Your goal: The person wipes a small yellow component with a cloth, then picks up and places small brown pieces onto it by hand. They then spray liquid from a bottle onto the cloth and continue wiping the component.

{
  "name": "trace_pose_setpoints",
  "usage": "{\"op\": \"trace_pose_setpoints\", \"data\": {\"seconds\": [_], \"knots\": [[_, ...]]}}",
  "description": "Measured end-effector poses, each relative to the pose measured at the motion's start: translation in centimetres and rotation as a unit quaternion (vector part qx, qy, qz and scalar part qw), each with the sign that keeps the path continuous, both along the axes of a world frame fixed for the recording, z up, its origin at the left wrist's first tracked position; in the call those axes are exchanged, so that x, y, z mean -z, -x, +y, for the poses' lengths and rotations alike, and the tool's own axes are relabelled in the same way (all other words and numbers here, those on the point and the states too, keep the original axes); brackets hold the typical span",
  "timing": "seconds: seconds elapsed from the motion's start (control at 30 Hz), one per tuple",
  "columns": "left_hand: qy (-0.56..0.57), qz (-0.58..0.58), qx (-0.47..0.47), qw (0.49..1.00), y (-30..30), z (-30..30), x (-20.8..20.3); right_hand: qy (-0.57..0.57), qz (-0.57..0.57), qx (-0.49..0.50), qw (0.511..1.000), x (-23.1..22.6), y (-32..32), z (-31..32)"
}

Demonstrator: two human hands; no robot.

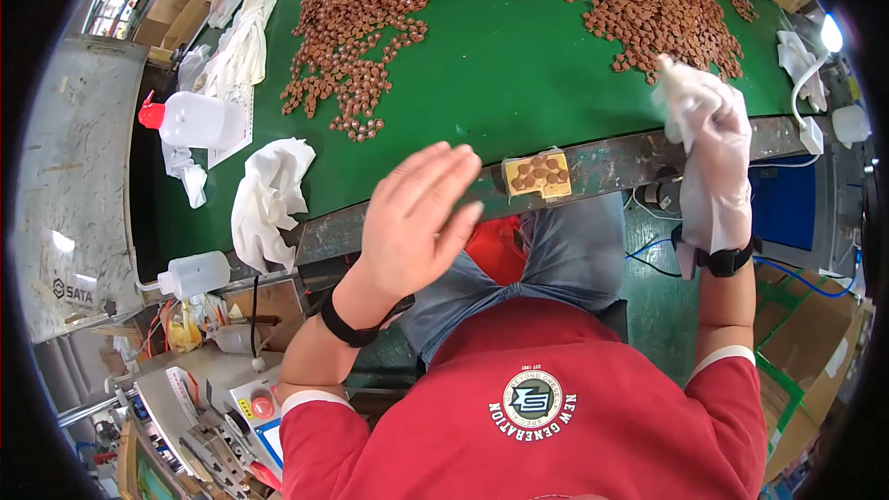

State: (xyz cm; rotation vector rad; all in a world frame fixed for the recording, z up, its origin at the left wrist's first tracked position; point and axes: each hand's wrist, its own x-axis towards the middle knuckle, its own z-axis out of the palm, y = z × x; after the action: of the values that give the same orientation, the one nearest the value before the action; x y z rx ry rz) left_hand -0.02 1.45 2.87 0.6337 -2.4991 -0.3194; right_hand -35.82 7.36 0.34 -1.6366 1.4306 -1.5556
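My left hand point(421, 213) is bare and raised over the near edge of the green bench top point(482, 65). Its fingers are stretched out and it holds nothing. A thin, whitish see-through glove covers my right hand point(711, 120), which is over the bench edge by the right pile of small brown round pieces point(662, 14). White crumpled material bunches around its fingers, so their grip is hidden. Between my hands, at the bench edge, sits a small yellow block point(554, 191) with several brown pieces on it. Another pile of brown pieces point(356, 9) lies farther left.
At the left are a white squeeze bottle point(204, 120) with a red cap, a crumpled white glove point(269, 204) and more white cloth point(245, 37). A second bottle point(199, 273) hangs below the edge. A lit lamp point(832, 34) on a bent neck stands far right.
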Motion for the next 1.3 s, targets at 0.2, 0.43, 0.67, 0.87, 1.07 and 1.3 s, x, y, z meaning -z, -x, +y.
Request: {"op": "trace_pose_setpoints", "data": {"seconds": [0.2, 0.43, 0.67, 0.87, 1.07, 1.3], "knots": [[-0.011, 0.092, -0.118, 0.989, -1.0, -1.0, 2.1, 0.022, 0.123, -0.269, 0.955, -3.4, -9.2, -3.1], [-0.080, 0.124, -0.131, 0.980, -1.4, -0.9, 2.4, 0.084, 0.422, -0.297, 0.852, -4.4, -9.9, -3.3], [-0.099, 0.109, -0.123, 0.981, -1.0, -1.0, 2.2, 0.074, 0.449, -0.248, 0.855, -3.7, -10.2, -3.1], [-0.097, 0.109, -0.133, 0.980, -1.0, -1.3, 2.5, 0.124, 0.391, -0.289, 0.865, -3.2, -11.2, -3.8], [-0.094, 0.112, -0.125, 0.981, -0.9, -1.0, 2.1, 0.007, 0.474, -0.297, 0.829, -5.8, -8.5, -2.1], [-0.050, 0.101, -0.114, 0.987, -0.9, -1.3, 2.6, 0.136, 0.384, -0.334, 0.850, -3.4, -11.6, -5.6]]}}
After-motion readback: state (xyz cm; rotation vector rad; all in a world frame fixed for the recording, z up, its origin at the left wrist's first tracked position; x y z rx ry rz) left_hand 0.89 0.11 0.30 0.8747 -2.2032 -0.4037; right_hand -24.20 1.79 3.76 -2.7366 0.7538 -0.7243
